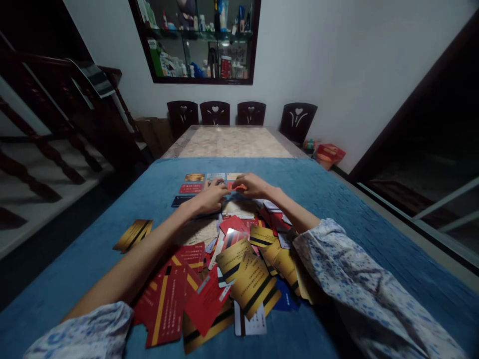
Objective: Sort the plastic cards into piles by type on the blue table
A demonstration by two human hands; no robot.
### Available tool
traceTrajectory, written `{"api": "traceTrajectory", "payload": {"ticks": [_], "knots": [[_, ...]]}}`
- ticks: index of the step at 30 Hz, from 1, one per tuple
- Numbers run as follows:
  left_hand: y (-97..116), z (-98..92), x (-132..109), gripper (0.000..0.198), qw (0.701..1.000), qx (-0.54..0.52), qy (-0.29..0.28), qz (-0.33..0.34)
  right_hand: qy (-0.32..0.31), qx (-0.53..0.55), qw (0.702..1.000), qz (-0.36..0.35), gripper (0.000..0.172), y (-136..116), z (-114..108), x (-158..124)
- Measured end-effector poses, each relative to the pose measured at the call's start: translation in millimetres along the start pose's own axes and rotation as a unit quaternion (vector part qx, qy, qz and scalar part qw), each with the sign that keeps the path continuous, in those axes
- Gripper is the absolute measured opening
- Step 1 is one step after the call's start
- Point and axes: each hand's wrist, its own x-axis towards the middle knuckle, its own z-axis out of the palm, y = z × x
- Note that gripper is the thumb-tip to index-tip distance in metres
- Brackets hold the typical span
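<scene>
Both my arms reach forward over a heap of red, gold, white and blue plastic cards (232, 269) lying on a blue cloth (337, 199). My right hand (251, 185) pinches a red card (239, 187) at the far end of the heap. My left hand (210, 195) rests beside it, fingers curled down on the cards laid there; whether it holds one I cannot make out. Just beyond the hands, cards lie in neat rows: a gold card (194, 177), a red card (190, 188) and a dark blue card (180, 200) at the left.
A small stack of gold cards (133, 234) lies apart at the left. Beyond the cloth the bare marble tabletop (230, 142) runs to several dark chairs (215, 112). A glass wall cabinet (198, 40) holds bottles. A wooden staircase (56, 109) stands left.
</scene>
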Motion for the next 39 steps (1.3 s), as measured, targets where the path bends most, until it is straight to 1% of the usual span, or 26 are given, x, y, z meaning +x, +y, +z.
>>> {"api": "traceTrajectory", "payload": {"ticks": [4,7,11,17,20,23,25,28,33,39], "knots": [[15,-1.9,-9,0.047,1.000,-0.006,-0.007,0.006,0.015,0.018,1.000,-0.018,0.030,-8,1,-17],[26,-3.0,-13,0.043,1.000,-0.002,-0.016,0.009,0.013,0.021,0.999,-0.037,0.030,-14,3,-29],[40,-6.3,-17,0.038,0.999,0.003,-0.038,0.006,0.001,0.016,0.999,-0.040,0.029,-21,3,-43],[61,-13.4,-18,0.028,0.995,0.001,-0.096,-0.016,-0.040,0.011,0.999,-0.035,0.023,-31,0,-56],[70,-17.1,-17,0.030,0.993,-0.003,-0.115,-0.027,-0.050,0.016,0.998,-0.042,0.022,-32,1,-61],[77,-18.9,-15,0.033,0.991,-0.019,-0.127,-0.040,-0.052,0.017,0.998,-0.034,0.027,-29,2,-66],[78,-18.0,-14,0.037,0.991,-0.033,-0.124,-0.048,-0.049,0.015,0.998,-0.021,0.029,-26,2,-69],[75,-13.6,-13,0.040,0.992,-0.045,-0.108,-0.047,-0.037,0.028,0.999,-0.013,0.028,-22,3,-71],[68,-2.9,-9,0.028,0.995,-0.048,-0.084,-0.037,-0.040,0.052,0.998,-0.011,0.025,-17,4,-73],[65,7.8,-4,0.026,0.998,-0.039,-0.043,-0.031,-0.051,0.051,0.997,-0.006,0.034,-11,3,-74]]}}
